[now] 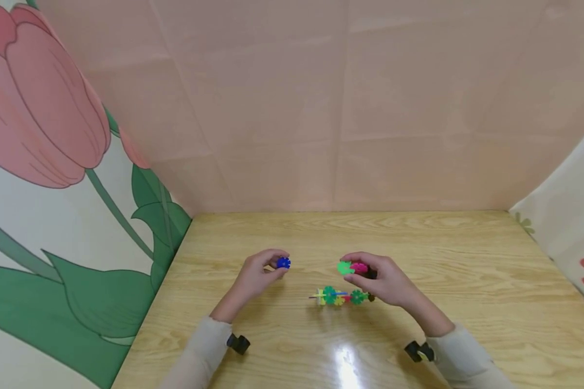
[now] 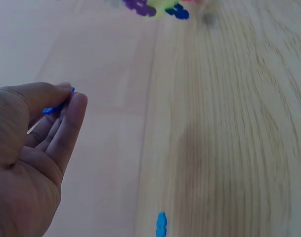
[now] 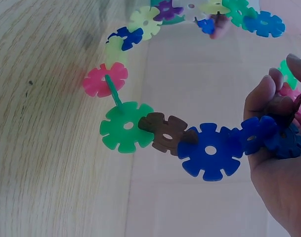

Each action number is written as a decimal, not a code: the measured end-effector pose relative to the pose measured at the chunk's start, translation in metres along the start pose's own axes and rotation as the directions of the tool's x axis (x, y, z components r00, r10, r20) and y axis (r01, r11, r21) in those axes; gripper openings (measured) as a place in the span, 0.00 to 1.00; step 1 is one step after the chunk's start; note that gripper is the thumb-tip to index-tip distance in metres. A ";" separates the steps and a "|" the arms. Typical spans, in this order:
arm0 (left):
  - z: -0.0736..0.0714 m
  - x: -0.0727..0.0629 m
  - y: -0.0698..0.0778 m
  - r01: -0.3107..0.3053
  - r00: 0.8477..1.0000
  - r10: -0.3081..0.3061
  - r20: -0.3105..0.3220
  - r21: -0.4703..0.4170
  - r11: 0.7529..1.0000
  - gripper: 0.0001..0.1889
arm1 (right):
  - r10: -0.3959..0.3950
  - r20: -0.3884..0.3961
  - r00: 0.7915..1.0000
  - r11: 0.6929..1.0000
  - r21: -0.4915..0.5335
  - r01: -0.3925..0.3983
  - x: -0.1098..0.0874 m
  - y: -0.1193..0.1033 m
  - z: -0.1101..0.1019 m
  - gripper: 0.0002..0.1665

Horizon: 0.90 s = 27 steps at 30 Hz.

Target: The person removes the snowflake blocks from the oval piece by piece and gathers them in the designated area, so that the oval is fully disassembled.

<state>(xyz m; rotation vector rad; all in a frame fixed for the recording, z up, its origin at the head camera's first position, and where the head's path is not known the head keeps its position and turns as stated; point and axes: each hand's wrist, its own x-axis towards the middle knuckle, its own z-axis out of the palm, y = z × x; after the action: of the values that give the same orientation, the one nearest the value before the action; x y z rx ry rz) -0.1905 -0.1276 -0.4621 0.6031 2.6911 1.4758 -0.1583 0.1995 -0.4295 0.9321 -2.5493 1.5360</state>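
My left hand (image 1: pixel 258 276) pinches a small blue notched disc (image 1: pixel 284 263) between thumb and fingertips, left of the table's middle. Across from it, my right hand (image 1: pixel 391 279) holds one end of a chain of interlocking plastic snowflake discs. A green disc (image 1: pixel 344 268) and a pink disc (image 1: pixel 359 268) stick out past its fingertips. From that hand the chain curves away in the right wrist view through a blue disc (image 3: pixel 210 150), a brown disc (image 3: pixel 166 134), a green disc (image 3: pixel 126 127) and a pink disc (image 3: pixel 105 80). Its far part includes a purple disc (image 3: pixel 168 10).
Wood-grain table (image 1: pixel 272 346) lies under both hands, a pink cloth wall (image 1: pixel 272 108) along its back edge. A tulip-print panel (image 1: pixel 53 216) stands left and a white floral cloth (image 1: pixel 569 232) right. A light-blue piece (image 2: pixel 161 225) shows edge-on low in the left wrist view.
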 end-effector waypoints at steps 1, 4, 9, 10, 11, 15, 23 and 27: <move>-0.002 0.000 -0.003 0.014 1.000 -0.014 0.005 0.010 1.000 0.18 | 0.000 0.000 1.000 1.000 0.001 0.000 0.000 0.000 0.000 0.16; -0.009 -0.002 -0.012 0.056 0.998 -0.056 0.014 0.035 0.998 0.19 | 0.000 -0.002 1.000 1.000 0.001 0.000 0.000 0.000 -0.001 0.16; -0.021 -0.009 -0.028 0.109 0.994 -0.110 0.008 0.043 0.993 0.20 | -0.005 -0.001 1.000 1.000 0.005 0.005 0.000 0.002 -0.002 0.16; -0.024 -0.011 -0.031 0.119 0.993 -0.119 0.005 0.041 0.992 0.20 | -0.004 0.000 1.000 1.000 0.009 0.004 0.000 0.002 -0.001 0.16; -0.027 -0.012 -0.035 0.128 0.992 -0.128 0.002 0.042 0.991 0.20 | -0.001 0.000 1.000 1.000 0.009 0.001 0.000 0.002 -0.001 0.16; -0.037 -0.016 -0.051 0.158 0.987 -0.157 -0.018 0.060 0.986 0.19 | 0.019 0.002 1.000 1.000 0.008 -0.019 -0.001 0.002 -0.002 0.17; -0.058 -0.020 -0.079 0.200 0.979 -0.193 -0.062 0.120 0.973 0.17 | 0.045 0.006 0.999 0.999 0.013 -0.045 0.000 0.001 -0.002 0.19; -0.063 -0.021 -0.091 0.210 0.977 -0.202 -0.068 0.146 0.967 0.17 | 0.060 0.012 0.998 0.998 0.027 -0.060 0.000 0.002 -0.002 0.19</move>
<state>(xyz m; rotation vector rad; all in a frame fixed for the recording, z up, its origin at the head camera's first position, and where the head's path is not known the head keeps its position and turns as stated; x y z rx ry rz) -0.2126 -0.2292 -0.5046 0.2791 2.8231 1.2611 -0.1603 0.2019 -0.4299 0.8767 -2.5932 1.5899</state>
